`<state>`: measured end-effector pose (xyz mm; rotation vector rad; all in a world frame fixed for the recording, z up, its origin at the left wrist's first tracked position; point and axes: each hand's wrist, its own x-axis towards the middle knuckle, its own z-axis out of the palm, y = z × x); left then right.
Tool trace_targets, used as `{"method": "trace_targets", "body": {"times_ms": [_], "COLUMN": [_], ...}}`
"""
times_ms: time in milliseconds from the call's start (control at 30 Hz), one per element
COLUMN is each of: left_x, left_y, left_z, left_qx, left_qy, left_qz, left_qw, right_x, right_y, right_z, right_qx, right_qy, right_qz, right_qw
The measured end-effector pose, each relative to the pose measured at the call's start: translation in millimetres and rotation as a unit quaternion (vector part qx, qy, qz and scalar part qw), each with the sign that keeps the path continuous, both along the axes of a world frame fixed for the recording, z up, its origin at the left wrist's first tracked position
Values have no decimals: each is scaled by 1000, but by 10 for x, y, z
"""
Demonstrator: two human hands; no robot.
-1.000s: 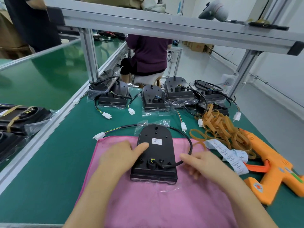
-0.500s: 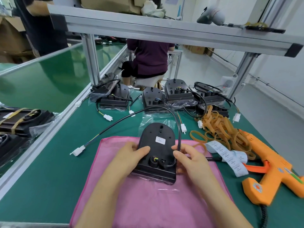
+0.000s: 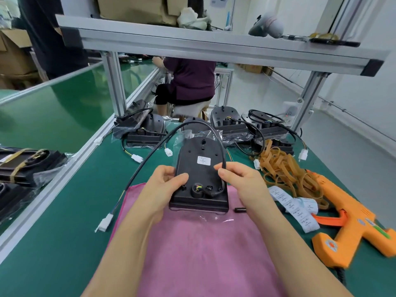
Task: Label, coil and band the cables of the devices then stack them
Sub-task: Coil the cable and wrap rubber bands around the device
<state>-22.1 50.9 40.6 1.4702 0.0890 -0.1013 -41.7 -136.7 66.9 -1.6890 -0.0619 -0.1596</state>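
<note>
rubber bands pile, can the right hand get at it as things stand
Probably yes: the rubber bands lie uncovered just right of the right hand, nothing between them. That hand is pinching the cable, though, so it would likely have to let go first.

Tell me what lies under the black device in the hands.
A pink cloth on the green table, with clear plastic wrap showing at the black device's near edge. The device hides whatever lies directly beneath it.

device (image 3: 201, 172): matt black plastic
cable (image 3: 150, 155): smooth black sheath
cloth (image 3: 203, 243): soft pink fabric
table mat (image 3: 64, 243): green, slight sheen
frame (image 3: 192, 43): brushed aluminium
label strip (image 3: 300, 213): white paper
</note>
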Motion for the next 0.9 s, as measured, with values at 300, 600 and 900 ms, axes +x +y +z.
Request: {"method": "trace_targets", "body": {"times_ms": [300, 600, 900], "left_x": [48, 27, -16], "left_y": [-19, -88, -76], "left_z": [35, 26, -14], "left_qx": [-4, -54, -72], "left_qy": [-16, -38, -29], "left_qz": [-9, 6, -15], "left_qw": [1000, 998, 997], "right_x": [69, 198, 233], "right_y": [24, 38, -38], "right_z": [89, -62, -66], "right_qx": [-71, -104, 258], "right_qy": [-86, -71, 213], "right_qz": [-13, -124, 17], "right_qw": [994, 984, 942]}}
